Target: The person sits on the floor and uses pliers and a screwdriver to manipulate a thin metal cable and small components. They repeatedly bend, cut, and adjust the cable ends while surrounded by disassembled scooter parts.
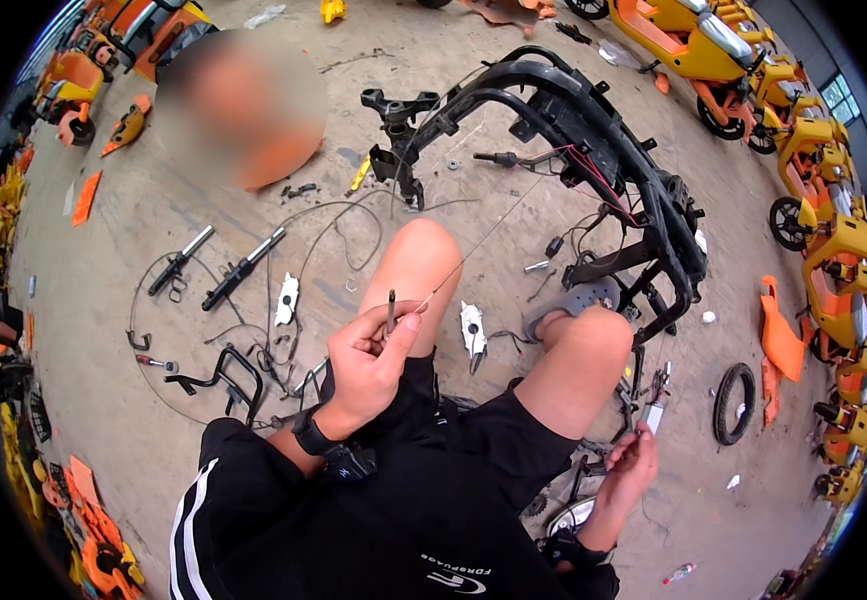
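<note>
My left hand (372, 362) is raised over my left knee, its fingers pinched on a thin cable (476, 247). The cable runs taut up and right toward the black scooter frame (554, 90). A short dark rod-like piece (391, 312) also stands up from these fingers; whether it belongs to the cable I cannot tell. Low on the right, my right hand (630, 468) is closed, fingertips together beside a small whitish block (655, 416) with wires near it. What the fingers grip there is too small to make out.
Two fork tubes (244, 268), a black bent bracket (219, 380) and loose cables lie on the left floor. A tyre (734, 403) and an orange panel (782, 335) lie right. Yellow scooters (834, 255) line the right side. Another person (239, 110) is at the upper left.
</note>
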Action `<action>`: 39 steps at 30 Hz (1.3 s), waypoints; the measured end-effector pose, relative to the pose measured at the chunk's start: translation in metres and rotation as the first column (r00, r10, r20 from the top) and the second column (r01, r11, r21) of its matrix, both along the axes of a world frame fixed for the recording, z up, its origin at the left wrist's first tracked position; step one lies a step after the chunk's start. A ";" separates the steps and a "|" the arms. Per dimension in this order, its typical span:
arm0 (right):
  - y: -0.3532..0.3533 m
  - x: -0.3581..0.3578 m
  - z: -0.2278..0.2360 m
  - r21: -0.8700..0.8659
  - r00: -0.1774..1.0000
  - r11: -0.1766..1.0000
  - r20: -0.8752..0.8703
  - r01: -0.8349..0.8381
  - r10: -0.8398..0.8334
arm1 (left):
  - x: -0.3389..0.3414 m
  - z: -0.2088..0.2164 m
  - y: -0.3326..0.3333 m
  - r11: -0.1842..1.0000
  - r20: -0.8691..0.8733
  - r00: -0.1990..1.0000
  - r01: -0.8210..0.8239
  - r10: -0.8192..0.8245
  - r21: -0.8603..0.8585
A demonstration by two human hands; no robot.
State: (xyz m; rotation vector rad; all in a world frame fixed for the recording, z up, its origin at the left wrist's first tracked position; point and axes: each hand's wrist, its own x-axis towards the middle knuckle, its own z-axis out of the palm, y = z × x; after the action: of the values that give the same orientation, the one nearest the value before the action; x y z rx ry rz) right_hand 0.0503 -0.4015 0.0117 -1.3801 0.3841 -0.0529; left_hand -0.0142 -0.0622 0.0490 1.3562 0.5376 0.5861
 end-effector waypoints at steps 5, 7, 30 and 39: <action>0.077 0.002 0.087 -0.125 0.877 0.880 0.098 -0.457 0.470 | 0.003 -0.010 0.016 0.998 -0.023 0.998 0.058 -0.058 0.010; 0.117 0.014 0.110 -0.365 0.759 0.706 -0.003 -0.607 0.651 | 0.002 -0.008 0.021 0.991 -0.037 0.997 0.066 -0.062 0.116; 0.248 0.086 0.111 -0.983 -0.118 0.182 0.185 -0.033 0.976 | 0.011 0.016 0.035 0.699 0.079 0.964 0.128 -0.255 0.703; 0.237 0.079 0.102 -0.905 0.032 0.408 0.407 -0.121 0.913 | 0.021 0.017 0.022 0.715 0.203 0.957 0.006 -0.207 0.699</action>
State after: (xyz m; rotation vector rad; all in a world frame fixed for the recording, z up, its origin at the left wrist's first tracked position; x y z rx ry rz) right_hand 0.1295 -0.1646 0.1133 -1.8628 -1.5022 -0.3088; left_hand 0.0072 -0.0403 0.0660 1.9661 -0.0183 0.9150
